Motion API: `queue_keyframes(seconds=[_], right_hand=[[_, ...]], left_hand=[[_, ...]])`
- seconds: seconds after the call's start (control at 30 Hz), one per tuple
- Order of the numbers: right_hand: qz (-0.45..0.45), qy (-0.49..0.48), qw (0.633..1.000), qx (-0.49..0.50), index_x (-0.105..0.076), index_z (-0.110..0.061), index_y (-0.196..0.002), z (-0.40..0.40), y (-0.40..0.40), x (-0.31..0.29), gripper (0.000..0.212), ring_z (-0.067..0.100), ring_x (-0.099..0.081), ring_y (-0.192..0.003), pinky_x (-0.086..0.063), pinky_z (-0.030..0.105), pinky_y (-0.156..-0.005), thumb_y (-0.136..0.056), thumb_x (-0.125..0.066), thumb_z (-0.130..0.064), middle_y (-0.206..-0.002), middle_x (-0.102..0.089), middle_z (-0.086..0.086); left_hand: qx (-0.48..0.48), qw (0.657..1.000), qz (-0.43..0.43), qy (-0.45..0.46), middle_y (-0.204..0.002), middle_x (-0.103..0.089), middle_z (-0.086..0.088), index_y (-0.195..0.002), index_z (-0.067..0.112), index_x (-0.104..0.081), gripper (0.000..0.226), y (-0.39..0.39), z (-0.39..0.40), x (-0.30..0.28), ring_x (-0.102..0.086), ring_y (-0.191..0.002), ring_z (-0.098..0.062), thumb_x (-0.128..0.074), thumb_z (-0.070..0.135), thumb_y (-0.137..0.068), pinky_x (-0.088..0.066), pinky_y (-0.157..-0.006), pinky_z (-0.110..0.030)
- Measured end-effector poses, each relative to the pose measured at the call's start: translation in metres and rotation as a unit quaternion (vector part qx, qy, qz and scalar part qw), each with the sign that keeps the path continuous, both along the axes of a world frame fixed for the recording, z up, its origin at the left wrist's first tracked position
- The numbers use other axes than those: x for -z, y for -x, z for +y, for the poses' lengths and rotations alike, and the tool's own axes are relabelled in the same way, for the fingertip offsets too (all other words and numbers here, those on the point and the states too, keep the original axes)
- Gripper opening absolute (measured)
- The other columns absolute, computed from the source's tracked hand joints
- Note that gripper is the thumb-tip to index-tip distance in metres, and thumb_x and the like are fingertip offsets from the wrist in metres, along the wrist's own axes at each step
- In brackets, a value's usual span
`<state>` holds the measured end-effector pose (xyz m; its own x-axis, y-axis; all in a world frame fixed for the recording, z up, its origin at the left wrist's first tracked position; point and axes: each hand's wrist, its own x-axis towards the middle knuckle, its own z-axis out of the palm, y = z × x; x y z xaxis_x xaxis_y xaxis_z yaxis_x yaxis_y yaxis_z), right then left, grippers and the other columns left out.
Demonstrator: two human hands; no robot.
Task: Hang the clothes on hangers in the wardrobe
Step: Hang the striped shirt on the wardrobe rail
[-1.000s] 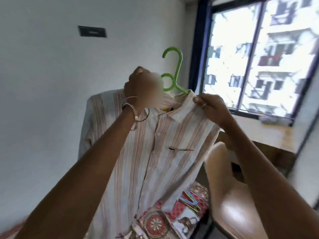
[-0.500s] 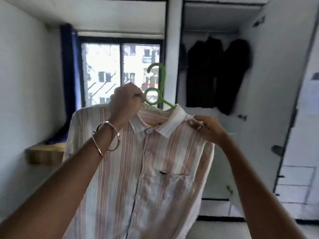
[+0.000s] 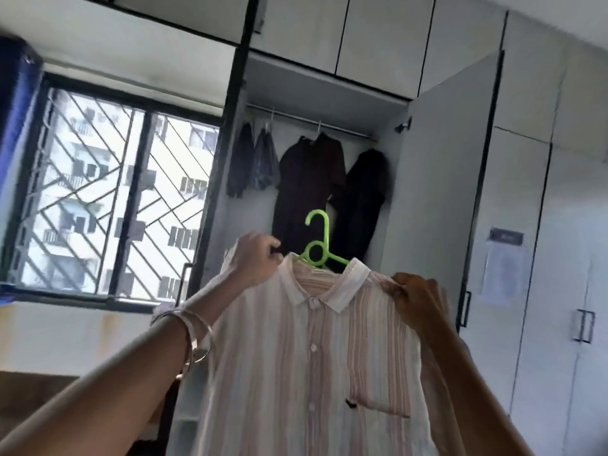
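Note:
A pale striped shirt (image 3: 316, 363) hangs on a green plastic hanger (image 3: 317, 241), whose hook points up in front of the open wardrobe (image 3: 316, 93). My left hand (image 3: 256, 261) grips the shirt's left shoulder over the hanger arm. My right hand (image 3: 416, 297) pinches the right shoulder. Both hold the shirt up, below the metal rail (image 3: 309, 121). On that rail hang dark garments (image 3: 309, 182), with a black one (image 3: 362, 199) to their right.
The wardrobe door (image 3: 441, 179) stands open at the right. Shut cabinet doors with handles (image 3: 584, 325) follow further right. A barred window (image 3: 108, 209) and a blue curtain (image 3: 16, 120) fill the left. Upper cupboards (image 3: 362, 34) run above.
The view has swung from the window to the wardrobe and tilted up. The shirt on its hanger now sits in front of the open compartment. My left hand moved from the hanger neck to the shoulder.

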<state>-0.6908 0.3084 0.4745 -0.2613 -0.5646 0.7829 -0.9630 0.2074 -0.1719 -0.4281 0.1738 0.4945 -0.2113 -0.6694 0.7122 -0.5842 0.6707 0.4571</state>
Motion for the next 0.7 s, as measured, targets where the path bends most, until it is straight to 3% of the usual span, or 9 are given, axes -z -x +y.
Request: queue_keyframes(seconds=[0.17,0.3,0.43,0.57,0.7], right_hand=[[0.005,0.015,0.994,0.109,-0.066,-0.022,-0.108,-0.064,0.048,-0.043,0.027,0.04,-0.06,-0.101,-0.046,0.039,-0.078,-0.098,-0.044,-0.033,-0.109,-0.066,0.016],[0.007,0.05,0.982,0.182,-0.064,-0.014,-0.111,-0.128,0.091,-0.074,0.026,0.04,-0.06,-0.104,-0.045,0.036,-0.079,-0.097,-0.049,-0.03,-0.112,-0.063,0.016],[-0.006,0.076,0.975,0.208,-0.062,-0.012,-0.108,-0.204,0.118,-0.11,0.02,0.037,-0.06,-0.106,-0.042,0.034,-0.075,-0.096,-0.05,-0.023,-0.112,-0.063,0.013],[0.057,0.104,0.956,0.267,-0.062,-0.013,-0.107,-0.293,0.165,-0.174,0.019,0.035,-0.062,-0.102,-0.038,0.032,-0.067,-0.094,-0.049,-0.016,-0.108,-0.064,0.012],[0.102,0.139,0.94,0.293,-0.063,-0.01,-0.106,-0.337,0.196,-0.219,0.019,0.037,-0.063,-0.097,-0.036,0.031,-0.066,-0.093,-0.05,-0.013,-0.104,-0.064,0.015]], left_hand=[[0.017,1.0,-0.006,-0.013,-0.115,-0.068,-0.004,-0.11,0.015,-0.071,0.027,0.049,-0.075,-0.025,-0.062,-0.105,-0.02,-0.067,0.018,-0.084,-0.047,-0.093,-0.026],[0.057,0.998,-0.008,0.018,-0.114,-0.067,0.002,-0.113,0.019,-0.068,0.027,0.105,-0.164,-0.037,-0.058,-0.082,-0.01,-0.066,0.02,-0.086,-0.046,-0.085,-0.023],[0.085,0.996,0.001,0.04,-0.114,-0.066,0.001,-0.117,0.018,-0.066,0.03,0.152,-0.244,-0.059,-0.059,-0.093,-0.01,-0.066,0.017,-0.087,-0.048,-0.094,-0.027],[0.085,0.994,-0.002,0.073,-0.114,-0.065,0.003,-0.12,0.021,-0.063,0.033,0.212,-0.342,-0.113,-0.058,-0.097,-0.008,-0.065,0.021,-0.088,-0.045,-0.091,-0.02],[0.079,0.989,-0.034,0.119,-0.115,-0.065,0.001,-0.124,0.021,-0.06,0.036,0.253,-0.395,-0.154,-0.061,-0.101,-0.015,-0.063,0.023,-0.088,-0.049,-0.093,-0.03]])
